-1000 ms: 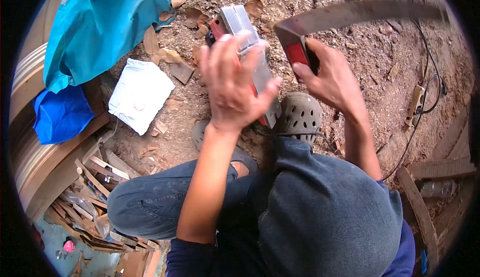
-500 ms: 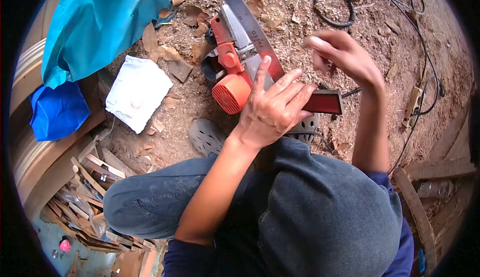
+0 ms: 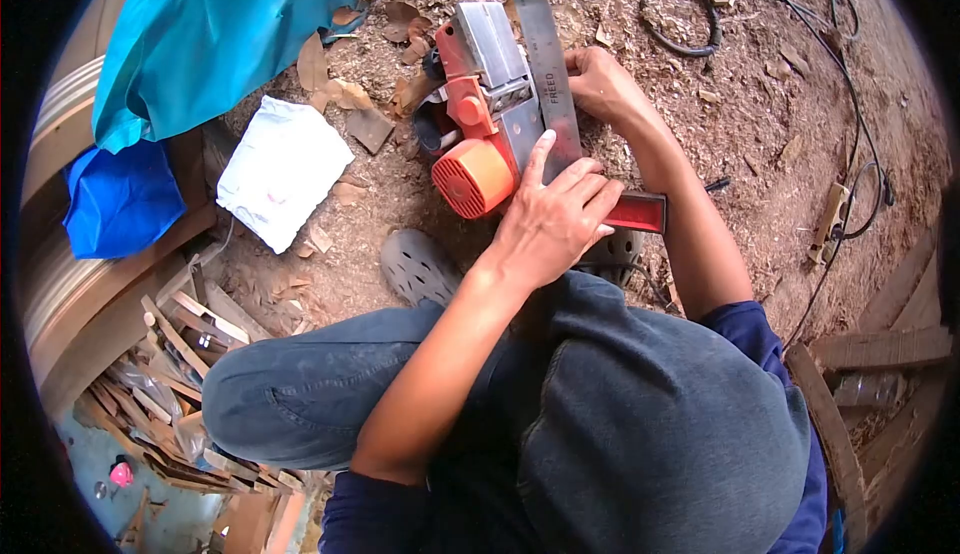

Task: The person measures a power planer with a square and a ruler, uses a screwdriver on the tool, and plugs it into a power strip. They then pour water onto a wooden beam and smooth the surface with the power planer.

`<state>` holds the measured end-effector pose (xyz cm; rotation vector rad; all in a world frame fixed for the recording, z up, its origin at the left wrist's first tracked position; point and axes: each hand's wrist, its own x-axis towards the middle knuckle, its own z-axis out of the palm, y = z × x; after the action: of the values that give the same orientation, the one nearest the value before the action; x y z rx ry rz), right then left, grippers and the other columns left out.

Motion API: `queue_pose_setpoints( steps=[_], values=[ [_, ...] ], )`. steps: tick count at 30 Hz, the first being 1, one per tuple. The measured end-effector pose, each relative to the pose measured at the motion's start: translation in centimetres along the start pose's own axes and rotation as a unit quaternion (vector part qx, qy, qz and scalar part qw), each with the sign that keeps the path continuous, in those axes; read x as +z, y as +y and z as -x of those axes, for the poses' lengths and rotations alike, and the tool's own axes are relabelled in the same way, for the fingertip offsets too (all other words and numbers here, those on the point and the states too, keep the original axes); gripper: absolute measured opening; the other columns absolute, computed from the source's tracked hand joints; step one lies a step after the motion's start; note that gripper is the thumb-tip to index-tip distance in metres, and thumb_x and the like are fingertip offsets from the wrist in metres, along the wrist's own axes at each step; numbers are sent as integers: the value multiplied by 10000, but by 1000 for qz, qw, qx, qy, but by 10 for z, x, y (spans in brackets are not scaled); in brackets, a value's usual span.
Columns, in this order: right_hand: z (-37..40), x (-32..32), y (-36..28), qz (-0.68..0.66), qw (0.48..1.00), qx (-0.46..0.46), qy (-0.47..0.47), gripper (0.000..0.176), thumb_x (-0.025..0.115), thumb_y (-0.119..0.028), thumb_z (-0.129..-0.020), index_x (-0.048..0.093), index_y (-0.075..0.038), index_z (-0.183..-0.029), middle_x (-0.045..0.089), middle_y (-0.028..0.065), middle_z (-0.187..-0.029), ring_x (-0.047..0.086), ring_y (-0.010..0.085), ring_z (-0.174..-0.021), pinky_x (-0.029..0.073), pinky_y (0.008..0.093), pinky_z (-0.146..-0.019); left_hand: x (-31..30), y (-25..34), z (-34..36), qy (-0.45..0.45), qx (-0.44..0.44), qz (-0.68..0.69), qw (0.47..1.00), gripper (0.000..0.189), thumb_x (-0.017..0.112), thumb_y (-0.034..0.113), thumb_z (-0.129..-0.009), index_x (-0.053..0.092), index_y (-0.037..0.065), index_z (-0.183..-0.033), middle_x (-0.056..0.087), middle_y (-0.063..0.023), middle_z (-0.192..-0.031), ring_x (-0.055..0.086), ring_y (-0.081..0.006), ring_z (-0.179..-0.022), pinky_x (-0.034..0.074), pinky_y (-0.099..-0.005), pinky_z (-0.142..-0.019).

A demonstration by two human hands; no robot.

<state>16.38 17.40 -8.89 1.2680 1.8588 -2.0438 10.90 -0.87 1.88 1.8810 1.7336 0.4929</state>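
An orange-red electric hand planer point(image 3: 473, 176) lies with its flat metal sole turned up in front of my crossed legs. Along the sole's right side runs the steel blade of a try square point(image 3: 549, 44), which has a red-faced stock. My left hand point(image 3: 553, 219) is wrapped over the stock where it meets the blade, index finger stretched along the metal. Fingers bent, my right hand point(image 3: 607, 84) is at the blade's right edge further up; its fingertips are partly hidden behind the blade.
A folded white sheet point(image 3: 283, 174), a teal cloth point(image 3: 225, 39) and a blue bag point(image 3: 122, 204) lie to the left. Black cables point(image 3: 850, 104) trail over the shavings on the right. Wood scraps point(image 3: 180, 344) are piled at lower left.
My right hand has moved from the air on the right to the blade's edge. The try square's blade has swung clockwise and stands more upright. My left hand stays on the stock.
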Motion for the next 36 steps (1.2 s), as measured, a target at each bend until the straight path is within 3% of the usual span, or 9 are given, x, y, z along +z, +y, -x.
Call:
queue_pose_setpoints(
  steps=[4,7,10,12,21,25,27,36],
  values=[
    [-3,-4,4,18,1000,-3,-9,258,792,-213,-896,797,-5,-1049,735,15,-775,611,54,-645,500,267,-579,3,0,0,7,-10,9,1000,555,851,270,-789,672,90,-1282,690,-64,-1203,596,-217,-1274,269,-616,-1223],
    [-10,-4,16,58,998,-28,-12,293,766,-251,-906,786,8,-1043,741,69,-770,649,118,-685,536,327,-681,6,0,2,6,-7,14,1000,553,851,268,-786,672,87,-1277,684,-66,-1193,596,-217,-1266,285,-606,-1216],
    [-9,-4,13,76,996,-43,-10,269,766,-235,-921,780,4,-1044,746,79,-779,659,115,-663,542,314,-649,7,-1,2,0,-13,11,1000,553,849,268,-787,671,83,-1277,683,-62,-1194,596,-214,-1262,299,-593,-1212],
    [1,-5,-4,38,998,28,-38,177,734,-154,-948,753,-1,-1036,754,29,-807,630,61,-618,497,252,-557,10,-2,3,-2,-22,2,1000,551,844,272,-789,669,78,-1274,683,-60,-1185,595,-212,-1263,305,-579,-1213],
    [11,-2,-15,20,999,26,-38,143,681,-79,-969,715,9,-1077,740,40,-775,627,82,-598,487,259,-532,16,-3,3,-4,-28,-23,999,515,834,261,-794,670,77,-1246,690,-56,-1160,596,-225,-1267,325,-553,-1207],
    [11,-3,-14,19,998,33,-43,147,671,-81,-976,715,3,-1089,740,40,-776,625,83,-596,489,263,-530,20,-2,1,0,-33,-24,999,524,837,256,-788,667,74,-1250,694,-62,-1154,602,-237,-1267,328,-551,-1205],
    [10,-3,-12,49,998,12,-39,141,670,-107,-995,717,-5,-1082,728,33,-760,622,83,-595,487,259,-528,21,-2,0,39,-25,-16,999,506,846,234,-743,701,47,-1190,701,-73,-1042,626,-248,-1204,351,-552,-1191],
    [3,-1,-4,68,998,7,-16,182,664,-189,-1033,719,-16,-1042,692,9,-718,617,79,-583,485,259,-516,22,-2,1,34,-23,-18,999,514,841,243,-746,695,34,-1193,701,-78,-1048,624,-252,-1213,359,-538,-1188]
  ],
)
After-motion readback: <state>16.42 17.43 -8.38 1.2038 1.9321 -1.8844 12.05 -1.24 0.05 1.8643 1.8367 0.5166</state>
